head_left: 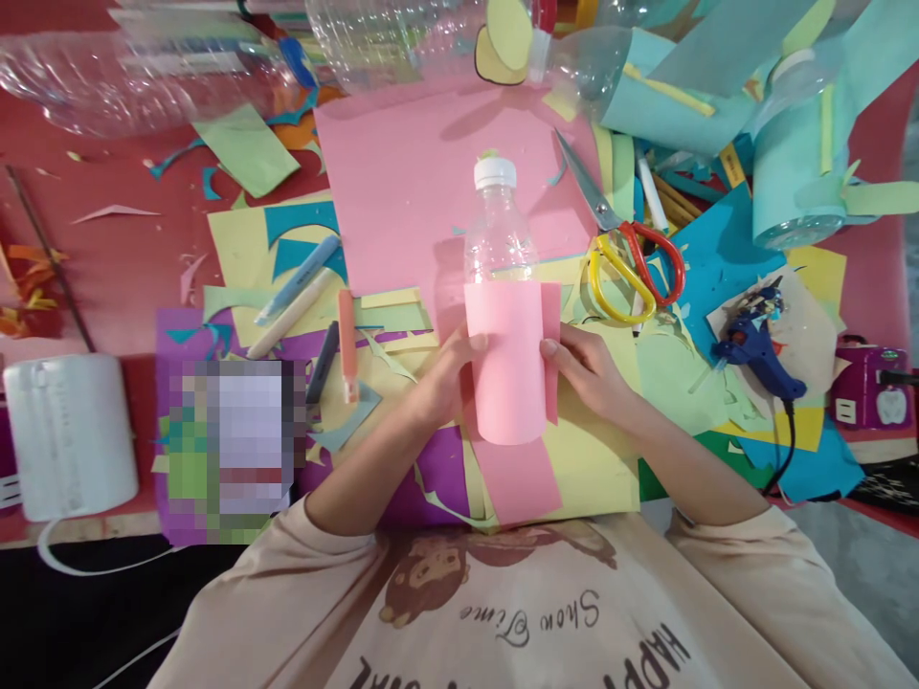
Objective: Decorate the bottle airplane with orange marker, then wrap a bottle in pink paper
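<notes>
A clear plastic bottle (501, 234) with a white cap stands between my hands, its lower part wrapped in pink paper (508, 368). My left hand (459, 364) closes on the wrapped bottle from the left, thumb on the paper. On the other side, my right hand (585, 368) pinches the paper near its loose flap, which sticks out at the bottle's right edge. Below the bottle lies a pink paper strip (518, 483). Scissors (617, 234) with one yellow and one red handle loop lie open to the upper right of my right hand.
A blue glue gun (765, 354) with a cord rests at the right. Behind it stands a bottle wrapped in light blue paper (796, 182). Pens (302, 277) and paper scraps spread across the left. Large clear bottles (165, 77) line the back; a white box (70, 435) sits far left.
</notes>
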{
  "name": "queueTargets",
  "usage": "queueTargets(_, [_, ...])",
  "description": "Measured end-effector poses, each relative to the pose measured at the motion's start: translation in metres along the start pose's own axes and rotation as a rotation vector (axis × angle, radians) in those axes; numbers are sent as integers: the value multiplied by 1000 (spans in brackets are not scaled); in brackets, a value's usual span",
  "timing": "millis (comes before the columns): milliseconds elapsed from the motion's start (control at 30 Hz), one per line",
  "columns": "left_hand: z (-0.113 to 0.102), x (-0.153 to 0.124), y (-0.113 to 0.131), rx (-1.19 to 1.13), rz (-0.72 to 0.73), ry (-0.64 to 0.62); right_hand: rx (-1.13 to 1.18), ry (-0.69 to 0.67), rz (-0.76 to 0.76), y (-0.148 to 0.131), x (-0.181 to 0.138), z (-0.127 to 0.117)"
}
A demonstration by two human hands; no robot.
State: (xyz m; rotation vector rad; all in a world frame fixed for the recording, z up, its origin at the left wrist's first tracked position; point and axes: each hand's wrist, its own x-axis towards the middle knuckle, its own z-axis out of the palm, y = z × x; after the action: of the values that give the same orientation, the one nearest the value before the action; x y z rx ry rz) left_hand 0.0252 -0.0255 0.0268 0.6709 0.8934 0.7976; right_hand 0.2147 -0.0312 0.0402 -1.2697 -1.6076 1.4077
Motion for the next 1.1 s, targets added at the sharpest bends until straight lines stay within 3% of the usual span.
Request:
queueTargets(200, [-2, 3, -2, 0, -18, -24, 23, 14, 63, 3, 0, -2])
queueTargets(400, [-2, 8, -1, -24, -40, 40, -170, 61, -33, -9, -3, -11])
queueTargets(567, [0, 10, 0, -25, -55, 69, -540, 290, 16, -26, -45, -49])
queueTargets(667, [-1, 11, 0, -33, -68, 59, -870, 541, 186, -17, -78, -89])
queueTargets(767, [-1, 11, 0, -36, -76, 67, -1039, 730, 516, 4, -103, -125])
queueTargets(867, [-2, 11, 0, -41, -73, 66, -1048, 657, 678, 27, -111, -144])
queueTargets(1100, [-2, 12, -1, -52, -67, 42, -1105, 699, 723, 37, -98, -155])
